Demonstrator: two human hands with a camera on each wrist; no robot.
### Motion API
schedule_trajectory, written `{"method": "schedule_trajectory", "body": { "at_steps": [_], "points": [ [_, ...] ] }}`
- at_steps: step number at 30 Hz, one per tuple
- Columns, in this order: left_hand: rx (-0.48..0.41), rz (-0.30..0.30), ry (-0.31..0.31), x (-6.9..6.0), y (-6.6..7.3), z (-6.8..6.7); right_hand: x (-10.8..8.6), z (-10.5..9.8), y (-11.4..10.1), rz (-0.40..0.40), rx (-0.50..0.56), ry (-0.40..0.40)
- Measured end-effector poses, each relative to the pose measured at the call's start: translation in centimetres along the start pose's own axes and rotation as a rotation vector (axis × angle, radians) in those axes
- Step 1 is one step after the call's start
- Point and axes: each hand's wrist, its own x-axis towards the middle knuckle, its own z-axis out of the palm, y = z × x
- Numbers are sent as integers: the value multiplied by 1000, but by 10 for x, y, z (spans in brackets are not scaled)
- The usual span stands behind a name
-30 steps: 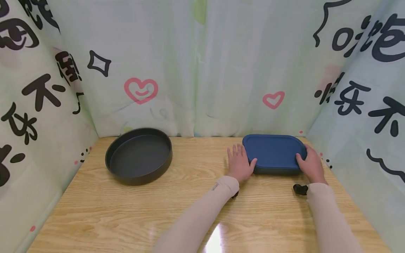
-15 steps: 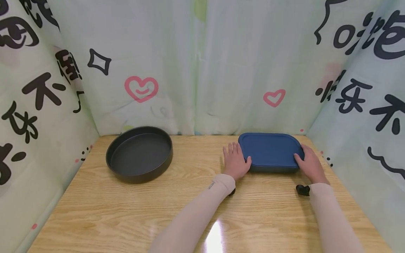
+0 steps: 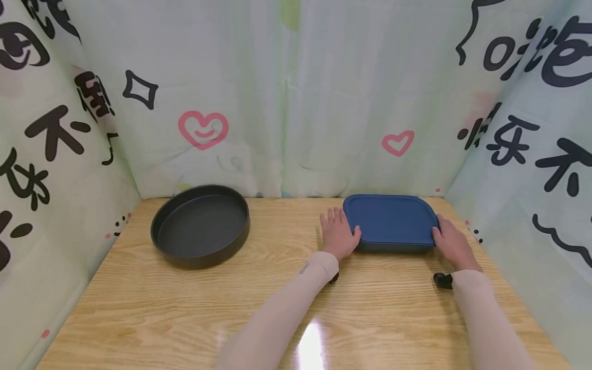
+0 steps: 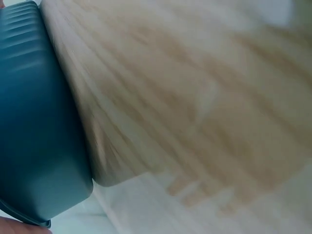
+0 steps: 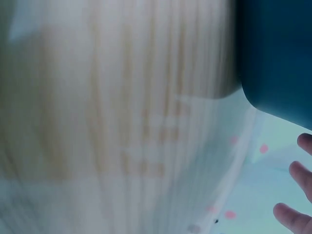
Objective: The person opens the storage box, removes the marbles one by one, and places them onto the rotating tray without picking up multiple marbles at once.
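Head view: left hand (image 3: 339, 238) and right hand (image 3: 455, 246), spread, flank the blue-lidded container (image 3: 390, 221); I judge positioning, needing even pressure next.

Dark rounded-corner container (image 3: 393, 248), blue lid (image 3: 390, 219) on — level, seemingly resting on the table (image 3: 185, 313), back right.

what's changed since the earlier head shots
The dark rectangular box with a blue lid has slid slightly left on the wooden table, toward the round black pan. The left hand moved left with it; the right hand stays at its right end. The pan stayed put.
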Motion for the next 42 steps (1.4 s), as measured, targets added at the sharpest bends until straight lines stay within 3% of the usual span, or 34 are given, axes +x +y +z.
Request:
{"method": "schedule_trajectory", "body": {
  "at_steps": [7, 13, 24, 32, 38, 42],
  "points": [
    [-58, 26, 11, -11, -20, -6, -5, 9, -22, -16, 8, 45],
    [-87, 41, 11, -24, -41, -12, -7, 18, -43, -11, -13, 38],
    [-39, 47, 22, -47, -78, -29, -13, 33, -81, -40, -27, 24],
    [-29, 45, 23, -58, -104, -33, -16, 42, -106, -75, -48, 31],
    [35, 45, 65, -68, -119, -37, -19, 49, -116, -100, -86, 9],
    [51, 44, 56, -72, -130, -39, -21, 53, -123, -128, -116, 4]
  ]
}}
